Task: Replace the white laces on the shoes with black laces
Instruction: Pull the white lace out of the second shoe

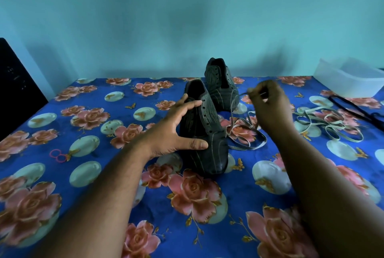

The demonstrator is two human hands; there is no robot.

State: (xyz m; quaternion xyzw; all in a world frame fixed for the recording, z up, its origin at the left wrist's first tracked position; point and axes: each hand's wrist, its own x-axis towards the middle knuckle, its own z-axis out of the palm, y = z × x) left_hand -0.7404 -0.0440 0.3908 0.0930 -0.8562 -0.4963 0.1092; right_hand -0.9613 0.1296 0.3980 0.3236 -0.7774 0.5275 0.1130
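Observation:
Two dark striped shoes stand on the floral blue cloth [104, 95]. The near shoe [205, 133] has bare eyelets, and my left hand [176, 129] rests on its left side, fingers spread and thumb against the toe area. Behind it stands the far shoe [220, 83]. To the right, my right hand [270, 106] is raised and pinches a white lace [241, 133], which trails down into a loose heap beside the near shoe. A second white lace [330, 122] lies tangled farther right. Black laces [353, 110] lie near the right edge.
A white plastic tub [351, 79] sits at the back right corner. Pink rubber bands [58, 155] lie on the cloth at the left. A dark object [14, 85] stands at the far left. A teal wall closes off the back.

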